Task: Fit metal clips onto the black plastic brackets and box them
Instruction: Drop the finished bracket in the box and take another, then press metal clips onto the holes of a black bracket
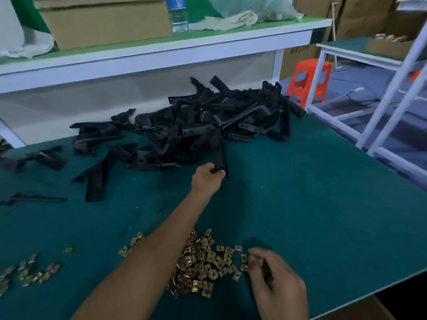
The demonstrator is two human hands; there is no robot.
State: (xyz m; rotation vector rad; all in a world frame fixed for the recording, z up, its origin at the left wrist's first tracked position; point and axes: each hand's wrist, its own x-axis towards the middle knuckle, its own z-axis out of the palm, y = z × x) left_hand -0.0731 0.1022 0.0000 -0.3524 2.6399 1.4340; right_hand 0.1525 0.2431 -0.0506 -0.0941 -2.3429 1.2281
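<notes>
A large heap of black plastic brackets (208,121) lies at the far middle of the green table. My left hand (206,179) reaches out to the heap's near edge and grips the lower end of one black bracket (219,155). A pile of brass-coloured metal clips (201,264) lies near the front edge. My right hand (275,280) rests at the right side of that pile, its fingertips curled down among the clips; whether it pinches one is hidden.
Loose brackets (97,179) lie left of the heap, and more clips (30,271) are scattered at the front left. A white shelf (161,49) behind the table carries a cardboard box (104,21) and a water bottle (178,12). An orange stool (309,77) and a white rack (392,93) stand to the right.
</notes>
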